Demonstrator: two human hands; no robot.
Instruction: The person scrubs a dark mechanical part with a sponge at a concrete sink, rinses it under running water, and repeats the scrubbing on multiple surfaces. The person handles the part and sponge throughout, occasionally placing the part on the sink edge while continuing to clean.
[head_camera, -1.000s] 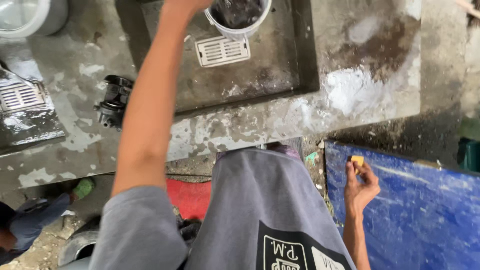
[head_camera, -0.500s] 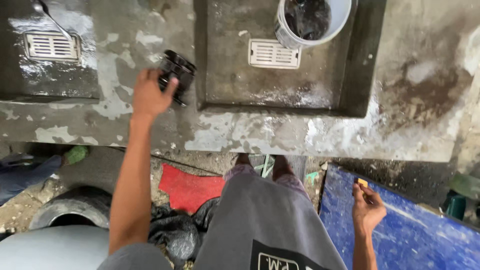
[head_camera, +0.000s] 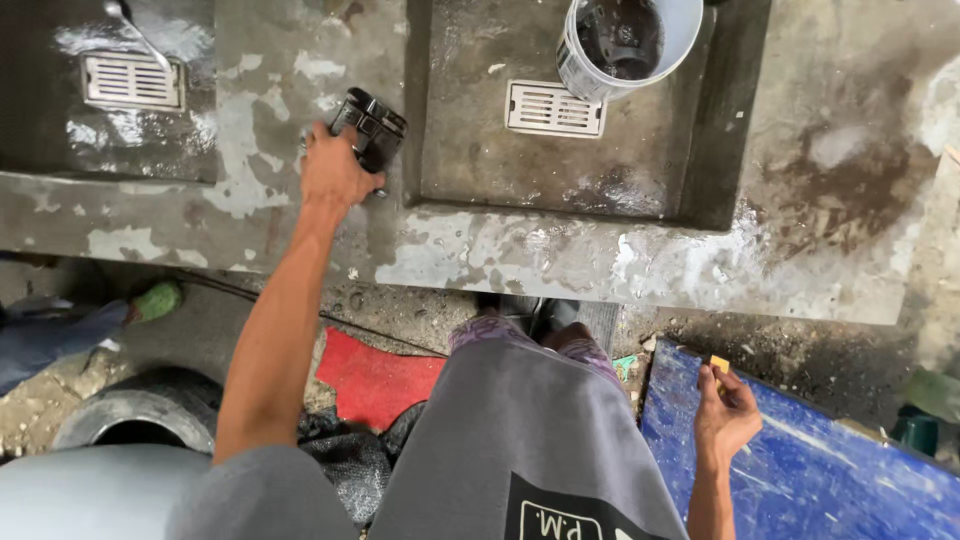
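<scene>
Since half a second ago, hardly anything has been shifted: the left hand (head_camera: 335, 170) is still clamped over the near end of the black part (head_camera: 370, 128), and the view has been nudged slightly. That part is seen lying on the wet, patchy concrete surface (head_camera: 560, 260), on the strip between two sunken basins. A white drain grate (head_camera: 132, 82) is set in the far-left basin, and a second grate (head_camera: 555, 108) in the middle basin. A white bucket (head_camera: 625, 45) of dark liquid is stood in that middle basin, just right of the second grate. Down at the near right, the right hand (head_camera: 728, 410) is held low over a blue sheet (head_camera: 820, 470), fingers pinched narrowly on a small yellow piece (head_camera: 719, 364). A red rag (head_camera: 375, 380) is spotted on the floor beside the legs.
</scene>
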